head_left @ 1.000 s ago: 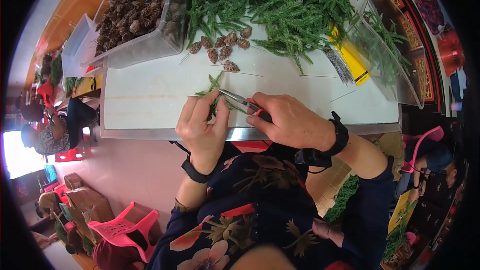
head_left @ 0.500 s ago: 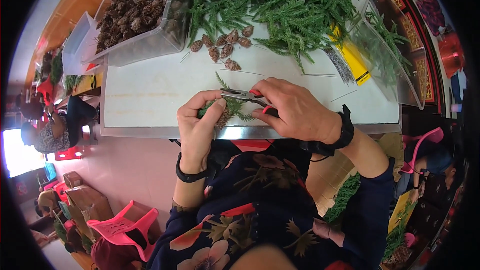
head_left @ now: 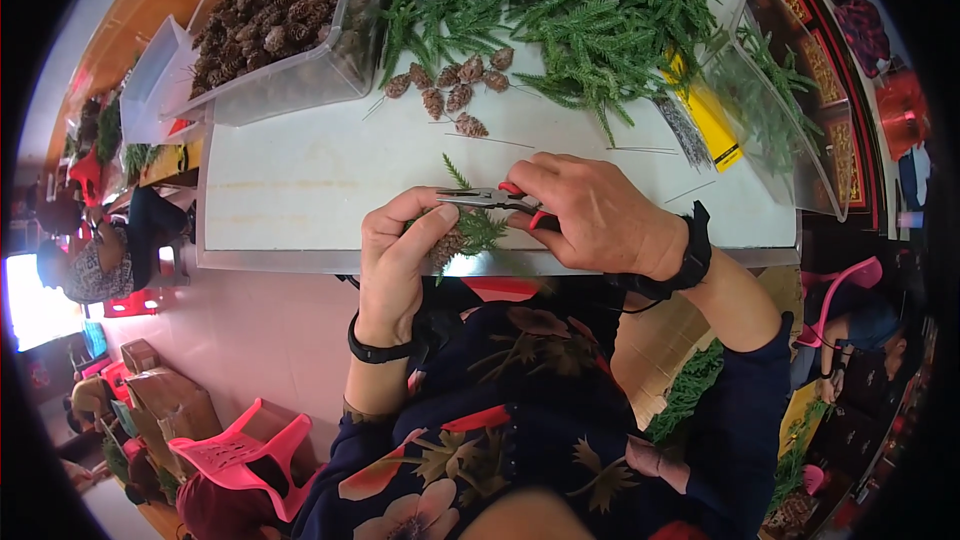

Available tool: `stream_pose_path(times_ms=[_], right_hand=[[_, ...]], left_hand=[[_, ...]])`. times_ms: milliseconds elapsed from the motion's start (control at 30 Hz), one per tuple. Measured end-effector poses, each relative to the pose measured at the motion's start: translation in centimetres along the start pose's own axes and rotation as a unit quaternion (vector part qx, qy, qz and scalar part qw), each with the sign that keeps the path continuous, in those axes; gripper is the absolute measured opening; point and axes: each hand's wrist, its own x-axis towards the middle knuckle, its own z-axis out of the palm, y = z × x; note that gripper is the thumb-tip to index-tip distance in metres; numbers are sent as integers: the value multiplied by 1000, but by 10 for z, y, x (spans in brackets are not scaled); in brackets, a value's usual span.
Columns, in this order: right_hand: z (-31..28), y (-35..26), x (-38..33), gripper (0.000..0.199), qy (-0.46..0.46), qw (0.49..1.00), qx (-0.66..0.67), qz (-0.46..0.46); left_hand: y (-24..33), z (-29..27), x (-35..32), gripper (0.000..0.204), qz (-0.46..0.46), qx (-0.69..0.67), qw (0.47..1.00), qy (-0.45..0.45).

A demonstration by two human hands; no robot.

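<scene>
My left hand (head_left: 398, 243) is closed on a small bunch of green artificial pine sprigs (head_left: 482, 230) with a brown pine cone (head_left: 446, 250) among them. It holds the bunch over the table's front edge. Red-and-black handled pliers (head_left: 482, 198) are in my right hand (head_left: 610, 220), which is wrapped round the handles. Their metal jaws lie across the top of the bunch, beside my left thumb and fingertip. What the jaws grip there, if anything, is too small to make out.
Several loose pine cones (head_left: 459, 97) with wires lie ahead on the white table (head_left: 300, 210). Behind them is a heap of green sprigs (head_left: 610, 20). A clear bin of cones (head_left: 300, 80) stands left, another clear bin (head_left: 790, 165) right, beside a yellow packet (head_left: 705, 120) and thin wires (head_left: 680, 130).
The sprigs and cone have turned slightly in my left hand, with more greenery showing to the right. The pliers' jaws have tilted a little and stay at the bunch's top.
</scene>
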Motion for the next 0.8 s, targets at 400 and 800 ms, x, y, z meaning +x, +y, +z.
stream_pose_path(times_ms=[400,800], right_hand=[[1,-12,7,25,-53,998,-11,38],[3,-26,3,31,-79,995,55,36]], left_hand=[[-6,-13,0,14,-16,-26,999,-33],[-13,-26,-11,15,-34,-54,998,-28]])
